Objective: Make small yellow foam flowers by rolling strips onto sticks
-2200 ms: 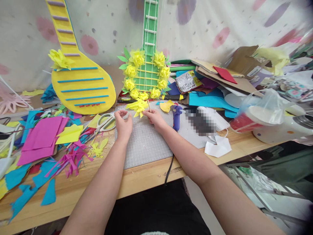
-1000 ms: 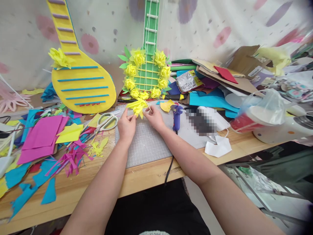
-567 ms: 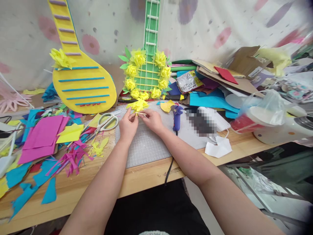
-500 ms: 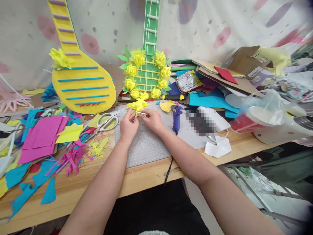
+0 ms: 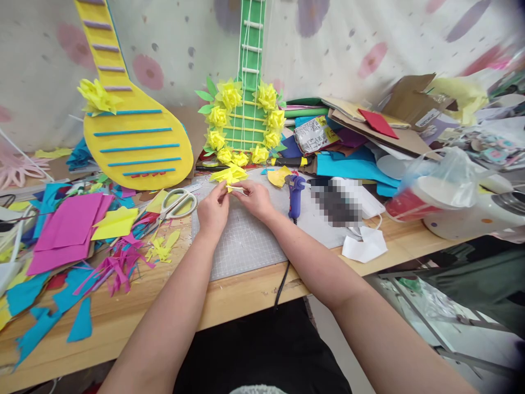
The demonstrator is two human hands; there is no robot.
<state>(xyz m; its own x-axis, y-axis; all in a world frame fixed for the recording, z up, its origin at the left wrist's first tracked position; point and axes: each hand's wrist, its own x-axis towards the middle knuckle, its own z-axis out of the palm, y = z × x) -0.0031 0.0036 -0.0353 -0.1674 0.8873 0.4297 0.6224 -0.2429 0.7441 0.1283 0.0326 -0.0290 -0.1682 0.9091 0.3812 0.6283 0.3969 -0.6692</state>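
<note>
Scissors (image 5: 177,206) lay left of the cutting mat (image 5: 246,246). The left hand (image 5: 212,212) had its fingers pinched on a pale yellow strip (image 5: 235,189) — above the mat, just before a yellow paper flower (image 5: 228,174) — while the right hand's (image 5: 255,200) fingers, likewise closed, gripped it, left of a purple glue gun (image 5: 294,200).

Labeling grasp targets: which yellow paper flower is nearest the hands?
The yellow paper flower directly at the left hand and right hand; others sit farther back, on the green instrument model and yellow instrument model.
</note>
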